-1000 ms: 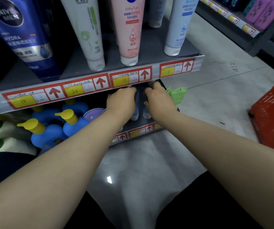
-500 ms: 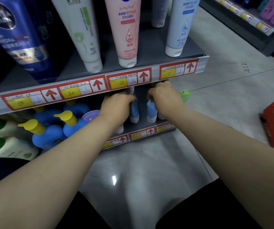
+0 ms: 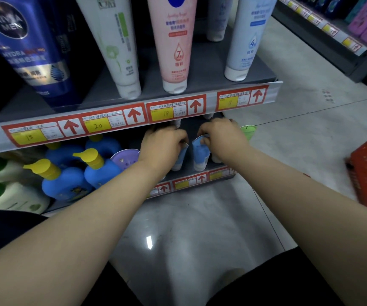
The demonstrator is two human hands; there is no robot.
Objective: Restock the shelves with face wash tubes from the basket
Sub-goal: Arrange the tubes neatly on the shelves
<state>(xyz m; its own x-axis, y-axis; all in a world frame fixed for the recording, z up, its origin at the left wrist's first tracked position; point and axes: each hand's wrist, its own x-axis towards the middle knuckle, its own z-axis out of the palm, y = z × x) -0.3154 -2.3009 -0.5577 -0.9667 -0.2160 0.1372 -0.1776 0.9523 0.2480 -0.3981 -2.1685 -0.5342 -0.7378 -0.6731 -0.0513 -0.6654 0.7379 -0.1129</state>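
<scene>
Drawing apart since a moment ago, the left hand [image 3: 162, 146] is gripping the left blue tube [image 3: 182, 156] and the right hand [image 3: 222, 138] is pinching the right blue tube [image 3: 201, 154], both standing cap-down below the curled fingers on the lower shelf [image 3: 191, 181], probably nearly placed.

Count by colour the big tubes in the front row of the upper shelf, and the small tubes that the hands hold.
Dark blue tube: 1
White tube with green print: 1
Pink tube: 1
Pale blue tube: 1
Small light blue tubes: 2, one in the left hand, one in the right hand
Total: 6
</scene>
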